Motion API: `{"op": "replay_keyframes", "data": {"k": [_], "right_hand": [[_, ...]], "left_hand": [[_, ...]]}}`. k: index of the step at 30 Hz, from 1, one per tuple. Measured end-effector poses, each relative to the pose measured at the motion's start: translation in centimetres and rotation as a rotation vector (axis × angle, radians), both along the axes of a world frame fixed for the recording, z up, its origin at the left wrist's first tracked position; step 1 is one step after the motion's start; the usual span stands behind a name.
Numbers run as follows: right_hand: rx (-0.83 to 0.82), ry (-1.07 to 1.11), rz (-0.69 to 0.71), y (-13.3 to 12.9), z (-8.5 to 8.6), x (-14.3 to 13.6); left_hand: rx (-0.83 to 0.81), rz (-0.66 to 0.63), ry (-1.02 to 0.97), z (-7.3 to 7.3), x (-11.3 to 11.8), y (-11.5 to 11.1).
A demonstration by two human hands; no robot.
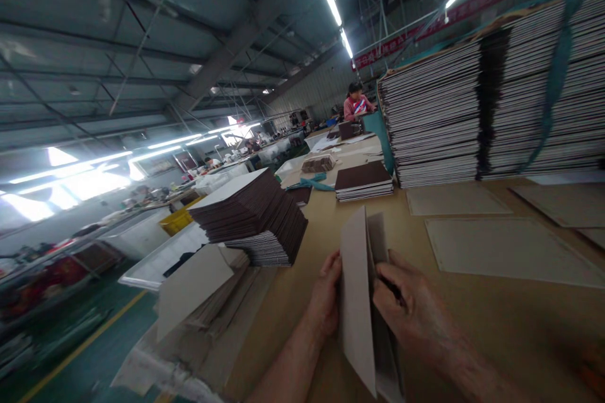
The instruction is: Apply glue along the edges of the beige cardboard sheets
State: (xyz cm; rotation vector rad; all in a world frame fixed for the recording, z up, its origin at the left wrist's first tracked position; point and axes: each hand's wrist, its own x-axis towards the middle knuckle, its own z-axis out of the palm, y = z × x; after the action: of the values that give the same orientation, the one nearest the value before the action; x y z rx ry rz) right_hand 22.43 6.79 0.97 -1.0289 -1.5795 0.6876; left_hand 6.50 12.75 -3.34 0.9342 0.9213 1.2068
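Observation:
Upright above the tan table, a grey-beige folded board (pixel 355 302) stands between my hands, its two panels parted in a narrow V. My left hand (pixel 329 293) grips its left panel by the outer edge. Curled fingers of my right hand (pixel 409 299) close on the right panel (pixel 380 242), near the gap; part of that panel is hidden behind the hand. Flat beige boards (pixel 515 249) lie to the right of my right hand. On the left is a tall stack of dark brown boards (pixel 255 214), with loose beige sheets (pixel 198 283) in front of it.
A large strapped pile of boards (pixel 435 113) rises at the right. A short brown stack (pixel 363 179) sits ahead, near teal strips (pixel 312 184). Beyond it, a person in pink (pixel 357 104) is at the table's far end. A white tray (pixel 142 274) stands at left.

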Motion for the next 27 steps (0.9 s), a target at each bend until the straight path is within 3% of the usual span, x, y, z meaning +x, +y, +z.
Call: {"op": "replay_keyframes", "data": {"k": [4,9,18,22,27], "right_hand": [[0.009,-0.078,-0.139,0.8,-0.3,0.3],[-0.079,0.055,-0.09,1.0,-0.5,0.3],[0.017,0.033,-0.13,0.9,-0.9,0.1],[0.053,0.041,-0.04,0.7,-0.2,0.5],[-0.026,-0.076,0.119,0.2,0.2,0.8]], "left_hand": [[0.024,0.086,0.054,0.2,-0.2,0.2],[0.031,0.154,0.05,0.2,-0.5,0.4],[0.061,0.152,0.003,0.5,-0.4,0.2],[0.049,0.137,-0.019,0.6,-0.3,0.1],[-0.021,-0.05,-0.078,0.8,0.3,-0.5]]}}
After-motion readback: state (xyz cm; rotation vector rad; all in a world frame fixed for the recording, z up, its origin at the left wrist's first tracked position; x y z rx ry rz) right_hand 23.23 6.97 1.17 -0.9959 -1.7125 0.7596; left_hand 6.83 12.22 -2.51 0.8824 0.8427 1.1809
